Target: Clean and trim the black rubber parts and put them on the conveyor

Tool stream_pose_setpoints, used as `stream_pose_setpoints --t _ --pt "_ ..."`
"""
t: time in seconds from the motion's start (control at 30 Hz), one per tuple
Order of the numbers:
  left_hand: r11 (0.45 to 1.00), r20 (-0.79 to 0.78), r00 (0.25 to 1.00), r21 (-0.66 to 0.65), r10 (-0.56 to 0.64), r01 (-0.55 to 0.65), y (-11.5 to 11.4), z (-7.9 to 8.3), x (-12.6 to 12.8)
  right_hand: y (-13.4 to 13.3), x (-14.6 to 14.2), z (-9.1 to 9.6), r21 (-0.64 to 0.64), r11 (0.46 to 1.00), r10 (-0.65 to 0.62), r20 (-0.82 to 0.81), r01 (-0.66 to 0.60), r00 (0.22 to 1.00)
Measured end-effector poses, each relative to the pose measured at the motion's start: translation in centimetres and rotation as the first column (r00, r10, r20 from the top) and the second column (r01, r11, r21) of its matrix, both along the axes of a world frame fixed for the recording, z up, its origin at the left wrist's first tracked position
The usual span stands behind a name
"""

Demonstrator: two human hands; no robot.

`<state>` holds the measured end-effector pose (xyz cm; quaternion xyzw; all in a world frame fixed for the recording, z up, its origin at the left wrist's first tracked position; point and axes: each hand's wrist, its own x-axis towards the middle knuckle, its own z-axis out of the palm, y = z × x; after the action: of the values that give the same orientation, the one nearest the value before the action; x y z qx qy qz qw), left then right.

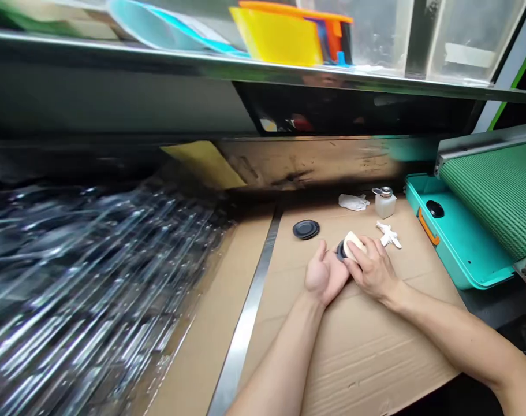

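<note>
My left hand point(325, 273) cradles a small black round part point(341, 251) over the cardboard-covered bench point(358, 341). My right hand point(373, 267) presses a pale beige pad point(353, 243) onto that part, fingers curled round the pad. A second black round disc point(306, 229) lies on the cardboard just beyond and to the left of my hands.
A small white bottle with a metal cap point(384, 202), a crumpled white cloth point(353, 201) and white scraps point(389, 234) lie behind my hands. A teal tray point(462, 254) with a green ribbed belt point(492, 193) stands right. Shiny clear plastic trays point(85, 289) pile up left. A metal shelf point(245, 66) hangs overhead.
</note>
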<state>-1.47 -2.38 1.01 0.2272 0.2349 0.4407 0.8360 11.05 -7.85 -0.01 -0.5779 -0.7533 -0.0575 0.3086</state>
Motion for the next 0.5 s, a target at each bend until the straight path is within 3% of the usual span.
stream_pose_setpoints --t 0.13,0.27,0.4,0.5 --pt "0.995 0.051 0.999 -0.097 0.001 0.004 0.6 -0.4 0.2 1.1 -0.6 0.1 -0.004 1.000 0.010 0.130 -0.010 0.992" --pt "0.990 0.093 0.990 -0.094 0.109 -0.100 1.8 -0.9 0.1 3.1 -1.8 0.6 -0.004 0.992 -0.124 0.069 0.125 0.990" --pt "0.988 0.122 0.986 -0.125 0.109 -0.094 2.2 -1.2 -0.2 3.0 -2.9 0.5 0.012 1.000 -0.010 0.097 0.009 0.995" --pt "0.985 0.113 0.982 -0.104 0.151 -0.139 2.3 -1.2 -0.1 3.1 -2.7 0.5 0.051 0.992 -0.118 0.064 0.115 0.991"
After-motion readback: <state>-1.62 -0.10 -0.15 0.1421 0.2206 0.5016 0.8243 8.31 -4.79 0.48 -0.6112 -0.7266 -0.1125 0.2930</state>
